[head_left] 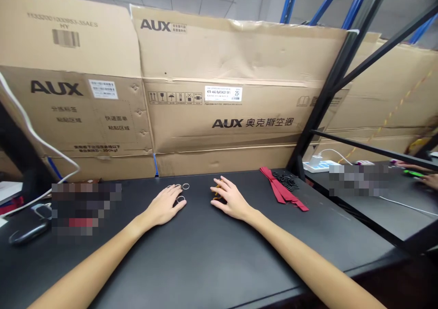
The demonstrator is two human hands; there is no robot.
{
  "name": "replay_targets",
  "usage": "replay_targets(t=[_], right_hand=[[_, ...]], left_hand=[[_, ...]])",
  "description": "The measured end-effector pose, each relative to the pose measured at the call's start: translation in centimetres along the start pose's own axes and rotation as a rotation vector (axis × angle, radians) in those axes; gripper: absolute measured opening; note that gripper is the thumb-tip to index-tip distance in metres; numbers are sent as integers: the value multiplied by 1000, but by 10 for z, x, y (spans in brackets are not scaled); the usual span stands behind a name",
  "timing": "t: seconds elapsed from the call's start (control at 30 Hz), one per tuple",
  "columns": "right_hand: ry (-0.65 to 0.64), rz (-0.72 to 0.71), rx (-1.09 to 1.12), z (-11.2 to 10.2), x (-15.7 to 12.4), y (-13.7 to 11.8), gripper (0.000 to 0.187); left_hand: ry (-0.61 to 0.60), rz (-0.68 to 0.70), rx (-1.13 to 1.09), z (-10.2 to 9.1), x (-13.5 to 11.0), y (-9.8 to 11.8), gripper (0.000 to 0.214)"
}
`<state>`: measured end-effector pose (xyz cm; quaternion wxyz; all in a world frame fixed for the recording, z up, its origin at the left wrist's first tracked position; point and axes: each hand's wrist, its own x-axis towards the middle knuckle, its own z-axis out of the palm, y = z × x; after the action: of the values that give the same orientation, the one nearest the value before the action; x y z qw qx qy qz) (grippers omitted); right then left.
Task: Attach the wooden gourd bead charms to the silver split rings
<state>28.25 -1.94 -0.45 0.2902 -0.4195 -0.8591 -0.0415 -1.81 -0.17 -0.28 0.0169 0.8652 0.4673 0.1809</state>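
My left hand [167,205] rests on the black tabletop [191,259] with its fingers stretched forward and slightly apart. Several thin metal rings lie at its fingertips: one ring [185,186] lies just beyond them, and another ring [181,199] is beside the thumb, partly covered. To the right, my right hand [232,200] hovers over or touches small orange-yellow pieces [216,191], its fingers spread. Those pieces are mostly hidden under the fingers, so their kind is unclear. Further right lie flat red ribbon strips [282,190] and a pile of small black clasps or hooks [286,181].
Large cardboard sheets [219,62] stand along the back edge. A black metal frame post [318,81] rises at the right. At the left are a white cable [34,126] and a dark glossy object [30,232]. A power strip [321,164] and another person's hand [431,181] are beyond the frame.
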Motion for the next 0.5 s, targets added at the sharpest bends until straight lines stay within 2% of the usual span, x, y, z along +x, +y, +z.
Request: replay_targets(t=[0.13,0.27,0.37,0.5], right_hand=[[-40,-96,91,0,-2,-28,46],[-218,-179,215,-3,-1,-50,54],[-343,-133,250,-8,-2,-55,58],[-378,-96,258,-11,-5,-49,60]], left_hand=[[36,-8,20,2,1,0,60],[35,8,64,2,4,2,54],[61,53,50,-1,4,5,43],[55,66,1,-8,1,11,27]])
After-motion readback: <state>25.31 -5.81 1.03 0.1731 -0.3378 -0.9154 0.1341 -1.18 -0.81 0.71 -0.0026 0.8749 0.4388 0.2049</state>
